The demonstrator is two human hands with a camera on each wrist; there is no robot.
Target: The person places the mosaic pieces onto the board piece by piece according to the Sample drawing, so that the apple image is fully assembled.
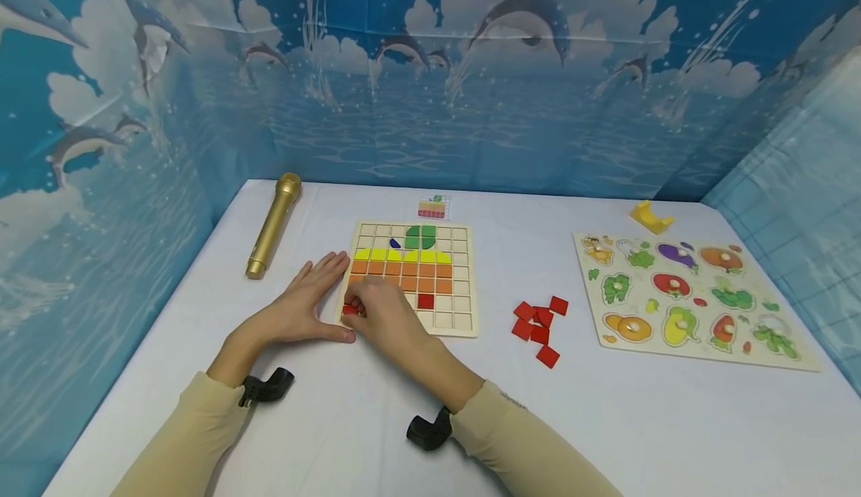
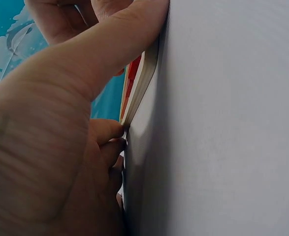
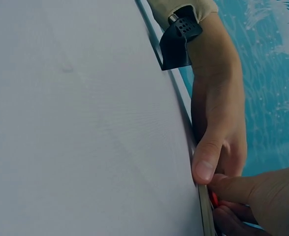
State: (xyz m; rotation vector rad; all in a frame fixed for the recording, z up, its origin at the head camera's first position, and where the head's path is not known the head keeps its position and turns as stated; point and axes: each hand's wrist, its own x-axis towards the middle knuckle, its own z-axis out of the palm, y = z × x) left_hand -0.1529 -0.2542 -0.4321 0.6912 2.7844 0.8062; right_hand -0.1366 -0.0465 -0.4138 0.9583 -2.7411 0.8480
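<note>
A wooden grid board (image 1: 466,323) lies on the white table, its squares partly filled with yellow, orange, green and blue pieces. My right hand (image 1: 390,318) is over its lower left part and pinches a red square tile (image 1: 350,309), mostly hidden by the fingers. In the right wrist view a bit of red tile (image 3: 214,198) shows between thumb and fingers. My left hand (image 1: 296,306) lies spread along the board's left side, thumb at the near left corner. Another red tile (image 1: 426,301) sits in the grid to the right of my right hand.
Several loose red tiles (image 1: 540,334) lie right of the board. A small picture card (image 1: 433,207) is behind it. A gold microphone (image 1: 272,228) lies at left. A vegetable puzzle board (image 1: 646,306) and a yellow piece (image 1: 651,217) are at right.
</note>
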